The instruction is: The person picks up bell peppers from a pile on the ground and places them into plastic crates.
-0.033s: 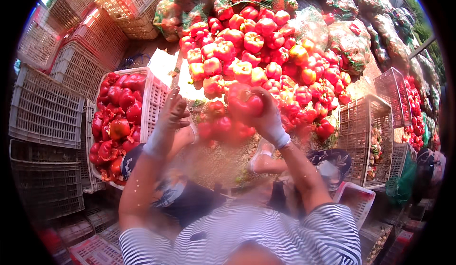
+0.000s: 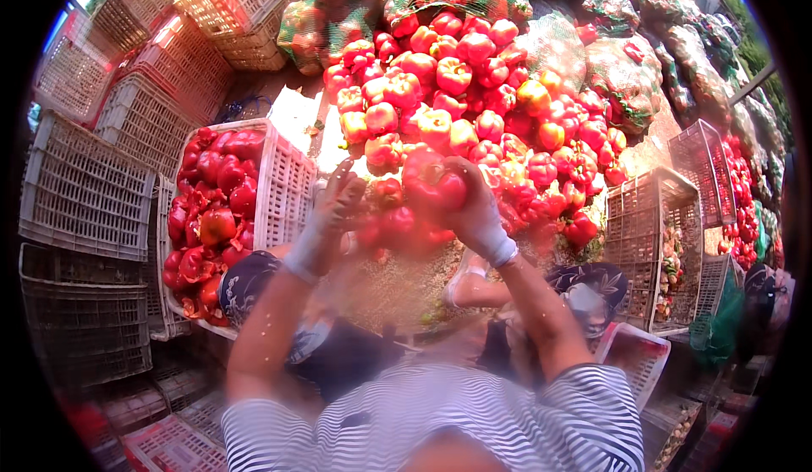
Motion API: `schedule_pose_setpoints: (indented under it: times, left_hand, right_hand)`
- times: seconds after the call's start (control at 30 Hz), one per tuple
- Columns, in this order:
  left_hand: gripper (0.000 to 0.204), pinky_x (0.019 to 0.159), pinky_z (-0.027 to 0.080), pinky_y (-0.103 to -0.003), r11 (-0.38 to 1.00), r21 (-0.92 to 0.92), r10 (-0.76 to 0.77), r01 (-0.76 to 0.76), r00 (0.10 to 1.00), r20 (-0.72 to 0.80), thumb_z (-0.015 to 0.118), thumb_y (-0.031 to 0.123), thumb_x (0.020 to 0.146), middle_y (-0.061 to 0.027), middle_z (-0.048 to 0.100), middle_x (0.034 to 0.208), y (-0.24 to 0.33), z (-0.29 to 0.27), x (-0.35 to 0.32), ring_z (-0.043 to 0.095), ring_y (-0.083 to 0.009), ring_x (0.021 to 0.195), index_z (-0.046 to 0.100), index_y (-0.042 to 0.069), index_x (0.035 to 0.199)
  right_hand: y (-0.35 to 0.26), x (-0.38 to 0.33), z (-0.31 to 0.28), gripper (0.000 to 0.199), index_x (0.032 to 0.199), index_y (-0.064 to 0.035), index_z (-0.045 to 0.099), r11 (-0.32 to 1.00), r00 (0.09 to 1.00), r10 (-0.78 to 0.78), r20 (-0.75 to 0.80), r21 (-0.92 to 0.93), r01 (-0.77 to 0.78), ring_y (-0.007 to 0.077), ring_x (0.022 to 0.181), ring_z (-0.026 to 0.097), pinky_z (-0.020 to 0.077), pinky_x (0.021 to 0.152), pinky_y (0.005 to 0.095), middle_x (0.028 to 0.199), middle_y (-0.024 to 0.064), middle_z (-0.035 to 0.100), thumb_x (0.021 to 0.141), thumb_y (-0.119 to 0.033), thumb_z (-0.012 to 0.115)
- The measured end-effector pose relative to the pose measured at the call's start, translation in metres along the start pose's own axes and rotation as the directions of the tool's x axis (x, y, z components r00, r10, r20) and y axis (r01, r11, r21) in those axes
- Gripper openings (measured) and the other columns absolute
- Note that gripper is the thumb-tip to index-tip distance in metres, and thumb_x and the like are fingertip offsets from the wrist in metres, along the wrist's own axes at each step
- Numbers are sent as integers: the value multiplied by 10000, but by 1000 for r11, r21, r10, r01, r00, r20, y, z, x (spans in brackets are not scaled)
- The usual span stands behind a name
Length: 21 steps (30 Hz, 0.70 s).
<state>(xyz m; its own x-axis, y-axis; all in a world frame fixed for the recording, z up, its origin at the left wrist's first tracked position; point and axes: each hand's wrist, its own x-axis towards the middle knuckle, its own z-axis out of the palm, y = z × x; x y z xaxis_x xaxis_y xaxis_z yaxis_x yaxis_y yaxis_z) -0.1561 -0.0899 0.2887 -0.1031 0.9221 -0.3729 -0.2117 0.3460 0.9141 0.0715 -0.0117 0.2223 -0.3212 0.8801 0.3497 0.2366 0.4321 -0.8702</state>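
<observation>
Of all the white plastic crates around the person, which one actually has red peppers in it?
The white crate just left of the left hand, beside the big pepper pile. It is filled with red peppers; the stacked crates further left show none.

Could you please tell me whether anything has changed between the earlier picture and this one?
Nothing visibly changed. The right hand grips a red bell pepper over the pile of peppers, and the left hand is raised beside it with its fingers spread, next to the white crate of red peppers, as before.
</observation>
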Motion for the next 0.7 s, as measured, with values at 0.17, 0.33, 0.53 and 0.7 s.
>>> schedule_pose_setpoints:
  times: [0.17,0.33,0.53,0.7]
  left_hand:
    - [587,1051,483,-440,796,-559,0,232,924,383,650,388,943,-112,582,1307,-54,72,10,582,-236,1199,462,72,1401]
    - [462,1058,479,-410,608,-751,40,258,935,353,624,271,943,-99,594,1286,-78,91,0,595,-237,1181,525,57,1341]
    - [330,913,526,-407,603,-788,157,127,949,274,570,277,958,-85,635,1147,-78,108,-15,641,-242,1038,584,97,1234]
    - [303,901,532,-388,675,-737,120,25,983,142,555,264,947,-73,632,1094,-90,109,-11,638,-226,1014,581,96,1198]
  right_hand:
    - [-24,-27,-17,881,1325,-110,480,995,990,-103,96,5,102,328,1179,568,483,993,427,1235,154,566,575,-162,940]
    - [-13,-44,-34,815,1405,-65,429,989,980,-141,143,57,134,351,1222,519,438,1036,435,1303,184,515,756,-357,826]
    - [-20,-52,-24,690,1369,-51,493,985,994,-103,31,145,98,335,1177,549,439,1017,420,1258,179,550,803,-324,777]
    - [-15,-56,-11,651,1398,-49,492,973,999,-8,-32,231,16,307,1175,562,436,1018,403,1261,170,574,827,-254,729]
